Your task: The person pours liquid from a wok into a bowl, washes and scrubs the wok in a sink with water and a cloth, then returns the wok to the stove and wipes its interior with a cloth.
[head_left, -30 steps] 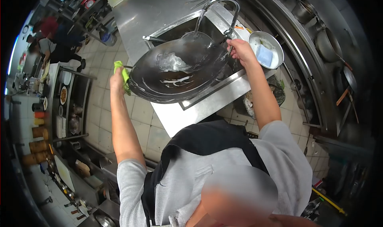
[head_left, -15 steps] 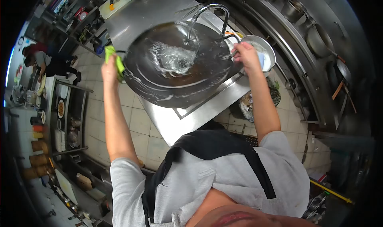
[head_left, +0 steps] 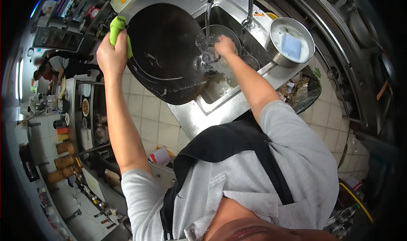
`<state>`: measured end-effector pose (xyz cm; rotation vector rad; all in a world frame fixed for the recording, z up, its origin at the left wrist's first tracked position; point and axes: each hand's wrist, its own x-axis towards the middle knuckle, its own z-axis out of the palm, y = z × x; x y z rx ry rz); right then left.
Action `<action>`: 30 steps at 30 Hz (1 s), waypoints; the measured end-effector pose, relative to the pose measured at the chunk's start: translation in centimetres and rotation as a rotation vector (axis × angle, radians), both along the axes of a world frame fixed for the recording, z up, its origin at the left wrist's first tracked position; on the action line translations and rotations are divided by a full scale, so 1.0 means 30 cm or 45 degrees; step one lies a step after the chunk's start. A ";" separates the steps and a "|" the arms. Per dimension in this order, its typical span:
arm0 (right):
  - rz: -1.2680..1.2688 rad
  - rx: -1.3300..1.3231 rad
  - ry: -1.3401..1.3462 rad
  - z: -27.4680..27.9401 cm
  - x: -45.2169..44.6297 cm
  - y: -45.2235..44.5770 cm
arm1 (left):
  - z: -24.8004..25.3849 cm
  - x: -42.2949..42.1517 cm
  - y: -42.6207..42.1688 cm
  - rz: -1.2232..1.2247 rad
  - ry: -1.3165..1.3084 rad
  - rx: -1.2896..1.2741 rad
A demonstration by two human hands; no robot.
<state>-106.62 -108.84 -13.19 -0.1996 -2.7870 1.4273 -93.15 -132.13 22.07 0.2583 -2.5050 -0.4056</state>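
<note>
A large dark wok (head_left: 165, 50) is tilted at the left side of the sink, with streaks of foam on its lower inside wall. My left hand (head_left: 112, 54) grips its left side through a green cloth (head_left: 118, 26). Water runs from the curved faucet (head_left: 250, 6) at the wok's right edge and splashes. My right hand (head_left: 225, 45) is just right of the stream, over a round metal pan (head_left: 231, 33) in the sink (head_left: 254, 42); its fingers are closed, and water hides what they hold, if anything.
A metal pot (head_left: 282, 59) of foamy water with a blue sponge (head_left: 291, 46) stands right of the sink. Below it is a bin of scraps (head_left: 299, 90). A shelf unit with plates is at the left; two people (head_left: 59, 67) stand far behind it.
Water has poured out of the wok, which now tilts more steeply and sits further left. My right hand has left the wok's right handle and moved left over the sink. The sink's contents now show.
</note>
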 end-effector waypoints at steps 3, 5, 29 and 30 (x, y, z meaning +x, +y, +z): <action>0.532 -0.081 -0.148 0.210 -0.125 -0.021 | -0.113 0.028 -0.104 0.059 0.036 0.113; 0.536 -0.397 -0.278 0.272 -0.205 -0.036 | -0.168 0.064 -0.129 0.107 0.122 0.247; 0.122 -0.853 -0.245 0.368 -0.020 0.260 | -0.694 0.298 -0.347 0.426 0.145 1.468; 0.129 -0.804 -0.181 0.430 0.004 0.295 | -0.717 0.282 -0.351 0.393 0.120 1.532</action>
